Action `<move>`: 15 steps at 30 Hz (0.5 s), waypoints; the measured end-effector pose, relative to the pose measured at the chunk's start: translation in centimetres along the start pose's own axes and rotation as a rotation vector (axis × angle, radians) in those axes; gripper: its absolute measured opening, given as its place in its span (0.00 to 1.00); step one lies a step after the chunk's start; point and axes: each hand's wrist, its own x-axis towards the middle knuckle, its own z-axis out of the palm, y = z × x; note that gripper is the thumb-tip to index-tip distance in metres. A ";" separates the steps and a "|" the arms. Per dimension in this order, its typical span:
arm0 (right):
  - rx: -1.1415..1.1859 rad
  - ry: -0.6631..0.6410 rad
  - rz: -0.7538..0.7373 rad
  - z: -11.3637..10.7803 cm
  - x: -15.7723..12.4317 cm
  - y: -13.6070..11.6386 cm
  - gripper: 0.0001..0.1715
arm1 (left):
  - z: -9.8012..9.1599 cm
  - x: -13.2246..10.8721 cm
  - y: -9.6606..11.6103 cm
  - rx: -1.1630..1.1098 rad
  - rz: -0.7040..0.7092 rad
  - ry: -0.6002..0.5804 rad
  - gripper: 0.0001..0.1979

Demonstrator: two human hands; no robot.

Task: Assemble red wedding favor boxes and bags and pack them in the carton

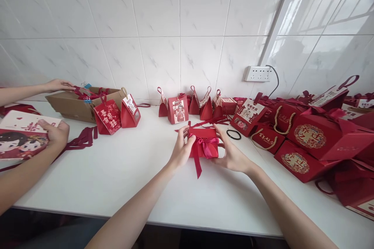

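Low in the middle of the frame, on the white bench point(117, 171), the person is working a ribbon bow point(204, 148) onto a small red box point(208, 134), which is sitting flat on the bench between both hands. The left hand point(181, 149) is half curled, thumb and fingertips pinching the ribbon at the box's left edge. The right hand point(230, 153) is clasping the box's right end with bent fingers. The bow seems formed, one tail trailing toward the viewer, so snugging it would call for an even pull while the box is being steadied. At the left edge, a co-worker's hand point(55, 134) is gripping a flat printed card point(20, 134). Farther back, small pointed red boxes point(201, 105) are standing along the tiled wall.
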 end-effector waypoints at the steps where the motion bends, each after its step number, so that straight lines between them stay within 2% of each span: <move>1: -0.004 0.016 -0.005 0.0 0.0 0.1 0.56 | -0.1 0.0 -0.1 0.035 0.025 0.029 0.16; 6: -0.034 0.086 -0.022 0.2 0.2 0.9 0.56 | -0.4 0.1 -0.9 0.285 0.331 0.132 0.17; 9: -0.048 0.095 -0.017 0.3 0.3 1.3 0.55 | -0.6 0.2 -1.1 0.384 0.493 0.164 0.11; 12: -0.050 0.109 -0.015 0.5 0.2 1.6 0.53 | -0.7 0.3 -1.2 0.457 0.552 0.206 0.05; 15: -0.074 0.124 -0.029 0.6 0.1 2.0 0.51 | -0.7 0.3 -1.3 0.502 0.570 0.247 0.03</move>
